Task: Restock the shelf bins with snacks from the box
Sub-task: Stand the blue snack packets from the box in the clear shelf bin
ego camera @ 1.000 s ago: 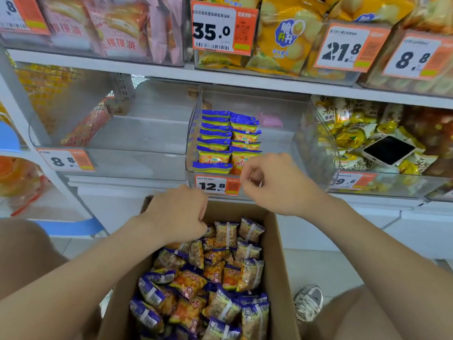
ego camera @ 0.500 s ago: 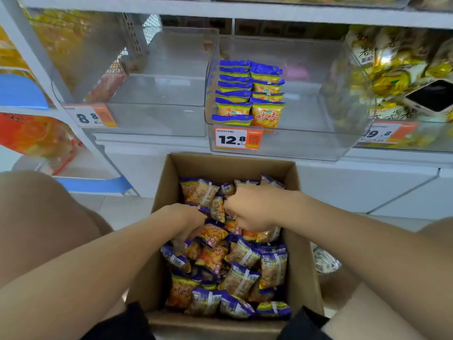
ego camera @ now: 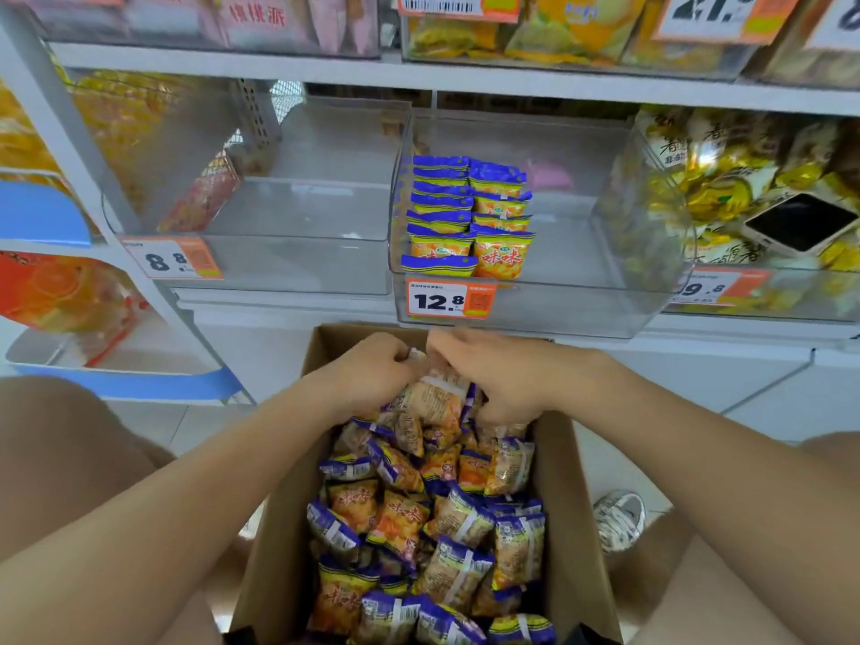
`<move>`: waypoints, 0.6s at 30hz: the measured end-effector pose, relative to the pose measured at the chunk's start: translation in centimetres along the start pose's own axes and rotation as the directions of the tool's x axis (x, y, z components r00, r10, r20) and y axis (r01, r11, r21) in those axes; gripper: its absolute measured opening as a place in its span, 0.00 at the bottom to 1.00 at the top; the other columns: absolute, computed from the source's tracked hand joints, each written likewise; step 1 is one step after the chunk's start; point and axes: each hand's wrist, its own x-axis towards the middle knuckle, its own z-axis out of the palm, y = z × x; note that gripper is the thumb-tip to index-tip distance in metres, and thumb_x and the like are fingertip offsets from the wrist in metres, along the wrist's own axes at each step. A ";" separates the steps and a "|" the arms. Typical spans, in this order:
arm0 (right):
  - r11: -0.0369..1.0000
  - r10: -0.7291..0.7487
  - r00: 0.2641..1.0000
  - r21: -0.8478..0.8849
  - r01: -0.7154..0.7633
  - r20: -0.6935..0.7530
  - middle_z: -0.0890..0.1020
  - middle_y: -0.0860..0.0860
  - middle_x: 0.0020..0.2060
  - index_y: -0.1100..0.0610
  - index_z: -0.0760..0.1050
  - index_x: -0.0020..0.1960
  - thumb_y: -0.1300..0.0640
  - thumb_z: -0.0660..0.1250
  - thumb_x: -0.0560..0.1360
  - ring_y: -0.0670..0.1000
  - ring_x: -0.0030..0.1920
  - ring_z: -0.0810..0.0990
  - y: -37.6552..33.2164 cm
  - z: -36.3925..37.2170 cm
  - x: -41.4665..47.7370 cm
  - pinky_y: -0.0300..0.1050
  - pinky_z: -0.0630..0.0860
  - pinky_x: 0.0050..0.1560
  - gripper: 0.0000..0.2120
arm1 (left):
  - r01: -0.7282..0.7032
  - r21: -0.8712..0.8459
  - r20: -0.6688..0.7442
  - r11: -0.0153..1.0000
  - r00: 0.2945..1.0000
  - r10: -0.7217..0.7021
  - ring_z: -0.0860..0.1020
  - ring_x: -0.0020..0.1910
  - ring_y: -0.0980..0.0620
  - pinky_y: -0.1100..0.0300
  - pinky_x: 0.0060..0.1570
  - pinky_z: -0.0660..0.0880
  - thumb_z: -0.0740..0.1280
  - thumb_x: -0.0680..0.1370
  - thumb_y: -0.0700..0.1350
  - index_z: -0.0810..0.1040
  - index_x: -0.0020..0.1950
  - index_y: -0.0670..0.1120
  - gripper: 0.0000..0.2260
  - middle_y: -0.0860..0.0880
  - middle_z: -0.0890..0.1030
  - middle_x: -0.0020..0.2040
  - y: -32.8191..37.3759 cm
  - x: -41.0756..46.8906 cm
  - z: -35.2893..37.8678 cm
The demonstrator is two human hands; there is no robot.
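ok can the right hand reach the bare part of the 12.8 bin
Probably yes: the bin sits just beyond the box, open-topped with its right half bare, though the right hand grips snack packets.

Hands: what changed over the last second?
Both hands dropped from the bin front into the box. The left hand and right hand now grip a clump of snack packets between them at the box's far end, where a second ago they held nothing visible. Unchanged: the stacked packets in the bin, and the box's place.
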 end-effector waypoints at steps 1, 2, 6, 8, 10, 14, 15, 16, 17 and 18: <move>0.998 -0.022 0.999 0.051 0.024 -0.044 0.69 0.49 0.54 0.48 0.59 0.59 0.59 0.82 0.66 0.51 0.50 0.72 0.2 -0.4 -0.2 0.52 0.77 0.45 0.35 | 0.067 -0.163 0.002 0.984 0.998 -0.067 0.78 0.34 0.50 0.58 0.33 0.72 0.68 0.84 0.53 0.83 0.50 0.40 0.17 0.47 0.82 0.37 1.0 -0.4 -0.4; 0.993 -0.048 0.993 0.101 0.058 -0.104 0.70 0.47 0.55 0.49 0.62 0.60 0.57 0.84 0.65 0.48 0.51 0.71 0.3 -0.8 -0.4 0.47 0.74 0.44 0.36 | 0.141 -0.324 0.055 0.935 0.990 -0.130 0.81 0.35 0.51 0.59 0.32 0.73 0.68 0.84 0.53 0.83 0.54 0.41 0.15 0.47 0.85 0.40 1.7 -0.8 -0.8; 0.969 -0.068 0.907 0.190 0.160 -0.415 0.78 0.43 0.49 0.52 0.73 0.57 0.52 0.79 0.74 0.41 0.48 0.75 0.9 -2.9 -1.8 0.39 0.68 0.45 0.19 | 0.269 -0.521 0.197 0.810 0.961 -0.192 0.84 0.39 0.48 0.59 0.35 0.75 0.64 0.85 0.56 0.83 0.61 0.45 0.16 0.45 0.88 0.48 4.2 -2.2 -1.8; 0.960 0.023 0.890 0.258 0.107 -0.456 0.78 0.37 0.42 0.48 0.74 0.52 0.49 0.78 0.76 0.35 0.44 0.77 1.5 -4.1 -2.8 0.32 0.68 0.42 0.13 | 0.173 -0.467 0.054 0.867 0.985 -0.167 0.87 0.47 0.48 0.54 0.45 0.79 0.63 0.83 0.62 0.83 0.61 0.49 0.19 0.48 0.89 0.49 4.9 -2.4 -2.1; 0.915 0.101 0.896 0.394 0.087 -0.432 0.81 0.34 0.44 0.43 0.75 0.54 0.50 0.78 0.76 0.32 0.45 0.80 1.9 -4.8 -3.7 0.30 0.72 0.46 0.13 | -0.018 -0.482 -0.057 0.876 0.998 -0.011 0.86 0.53 0.51 0.49 0.56 0.80 0.63 0.83 0.62 0.83 0.62 0.51 0.18 0.51 0.88 0.51 5.6 -2.7 -2.2; 0.679 0.293 0.886 0.731 0.073 -0.361 0.87 0.47 0.50 0.48 0.76 0.61 0.55 0.80 0.74 0.46 0.48 0.87 2.2 -5.4 -4.6 0.44 0.83 0.49 0.20 | -0.233 -0.439 -0.166 0.868 0.970 0.177 0.84 0.55 0.55 0.49 0.57 0.81 0.65 0.83 0.58 0.85 0.60 0.56 0.12 0.56 0.87 0.53 6.4 -3.7 -1.5; 0.601 0.316 0.883 0.793 0.097 -0.348 0.88 0.50 0.51 0.51 0.76 0.63 0.57 0.79 0.75 0.47 0.49 0.88 2.1 -5.5 -4.8 0.43 0.84 0.48 0.20 | -0.248 -0.436 -0.184 0.865 0.966 0.184 0.83 0.55 0.56 0.50 0.56 0.82 0.65 0.84 0.58 0.85 0.59 0.55 0.12 0.56 0.87 0.53 6.5 -3.7 -1.5; 0.543 0.325 0.878 0.830 0.131 -0.351 0.88 0.50 0.51 0.54 0.76 0.65 0.58 0.78 0.76 0.46 0.48 0.88 1.8 -5.7 -5.0 0.42 0.84 0.47 0.20 | -0.265 -0.430 -0.202 0.863 0.960 0.194 0.84 0.54 0.56 0.51 0.54 0.81 0.64 0.84 0.58 0.85 0.58 0.55 0.13 0.56 0.87 0.53 6.6 -3.7 -1.6; 0.527 0.328 0.866 0.834 0.163 -0.377 0.87 0.49 0.49 0.56 0.77 0.65 0.60 0.77 0.77 0.43 0.46 0.87 1.8 -5.9 -5.0 0.39 0.82 0.44 0.19 | -0.292 -0.403 -0.232 0.867 0.949 0.212 0.84 0.52 0.57 0.55 0.51 0.80 0.64 0.84 0.58 0.85 0.58 0.54 0.13 0.56 0.87 0.52 6.8 -3.6 -1.6; 0.535 0.342 0.843 0.824 0.188 -0.415 0.87 0.48 0.48 0.57 0.77 0.66 0.61 0.76 0.77 0.41 0.43 0.86 1.9 -6.2 -5.1 0.36 0.80 0.42 0.18 | -0.332 -0.337 -0.289 0.881 0.927 0.239 0.84 0.49 0.57 0.58 0.48 0.79 0.64 0.84 0.58 0.84 0.58 0.54 0.13 0.57 0.87 0.51 6.9 -3.5 -1.8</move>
